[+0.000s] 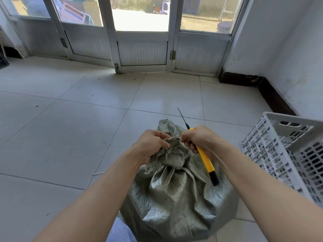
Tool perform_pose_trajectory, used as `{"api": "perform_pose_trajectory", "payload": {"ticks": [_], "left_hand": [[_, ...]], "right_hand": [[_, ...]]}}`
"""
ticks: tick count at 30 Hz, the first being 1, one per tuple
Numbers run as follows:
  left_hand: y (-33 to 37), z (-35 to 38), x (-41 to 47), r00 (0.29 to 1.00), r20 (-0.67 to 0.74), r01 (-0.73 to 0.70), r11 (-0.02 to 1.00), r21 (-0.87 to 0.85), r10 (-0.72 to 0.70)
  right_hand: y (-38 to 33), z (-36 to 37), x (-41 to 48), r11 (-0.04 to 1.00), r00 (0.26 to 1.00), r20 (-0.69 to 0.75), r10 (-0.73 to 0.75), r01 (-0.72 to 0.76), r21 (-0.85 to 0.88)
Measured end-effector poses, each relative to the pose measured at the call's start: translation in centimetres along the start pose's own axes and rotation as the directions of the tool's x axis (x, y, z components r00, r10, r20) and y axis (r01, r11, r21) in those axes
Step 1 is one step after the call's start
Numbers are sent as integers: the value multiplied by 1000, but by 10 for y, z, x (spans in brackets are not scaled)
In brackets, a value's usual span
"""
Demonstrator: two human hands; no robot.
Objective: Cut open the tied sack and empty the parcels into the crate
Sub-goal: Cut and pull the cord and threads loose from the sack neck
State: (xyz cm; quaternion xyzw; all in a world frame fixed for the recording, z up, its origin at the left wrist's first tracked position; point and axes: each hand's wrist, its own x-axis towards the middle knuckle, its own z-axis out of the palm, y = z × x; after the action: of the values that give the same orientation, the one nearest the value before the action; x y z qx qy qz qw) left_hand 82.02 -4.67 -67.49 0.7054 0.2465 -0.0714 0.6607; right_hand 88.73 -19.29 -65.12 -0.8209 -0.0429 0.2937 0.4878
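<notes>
A grey-green woven sack (176, 194) stands on the tiled floor right in front of me, its neck bunched at the top. My left hand (153, 143) grips the gathered neck from the left. My right hand (198, 138) holds a yellow utility knife (205, 158) with a black end; its thin blade points up and away from me. The same hand's fingertips pinch the fabric at the top of the neck. The parcels inside are hidden. A white plastic crate (286, 154) with slotted walls stands to the right of the sack.
A small white strip (98, 174) lies on the floor left of the sack. Glass doors (141, 37) close off the far side. A white wall with dark skirting (272, 96) runs behind the crate. My knee in pale blue cloth (120, 231) shows at the bottom.
</notes>
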Motion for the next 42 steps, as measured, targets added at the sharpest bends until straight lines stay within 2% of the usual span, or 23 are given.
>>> {"api": "perform_pose_trajectory", "payload": {"ticks": [7, 12, 15, 19, 23, 29, 31, 34, 37, 42], "left_hand": [[5, -1, 0, 996, 81, 31, 997, -77, -25], [4, -2, -7, 981, 193, 19, 991, -134, 7], [1, 0, -6, 972, 235, 59, 980, -192, -13], [2, 1, -5, 980, 187, 115, 962, -247, -69], [4, 3, -3, 992, 103, 95, 968, -230, -73], [9, 8, -5, 989, 125, 107, 973, -205, -82], [8, 7, -5, 980, 171, 140, 965, -221, -104], [7, 3, -9, 960, 256, 174, 957, -233, -112], [6, 3, -6, 983, 160, 126, 961, -248, -87], [3, 8, -2, 997, 19, 80, 940, -330, -78]], "right_hand": [[1, -1, 1, 996, 1000, -13, 1, 0, 87], [1, -2, 6, 999, 994, -105, -40, 37, -25], [-1, 3, 8, 999, 999, -49, 3, -1, 46], [3, 5, 13, 995, 997, -62, 38, -32, 95], [8, 5, 15, 998, 982, -186, -21, 31, 54], [11, 5, 20, 998, 938, -341, -65, 67, -4], [11, 3, 19, 997, 955, -291, -59, 72, 35], [9, 0, 11, 986, 990, -131, -57, 77, 149], [4, 0, 4, 991, 998, -52, -43, 50, 122], [-3, 1, 1, 998, 997, -59, -42, 44, 33]]}}
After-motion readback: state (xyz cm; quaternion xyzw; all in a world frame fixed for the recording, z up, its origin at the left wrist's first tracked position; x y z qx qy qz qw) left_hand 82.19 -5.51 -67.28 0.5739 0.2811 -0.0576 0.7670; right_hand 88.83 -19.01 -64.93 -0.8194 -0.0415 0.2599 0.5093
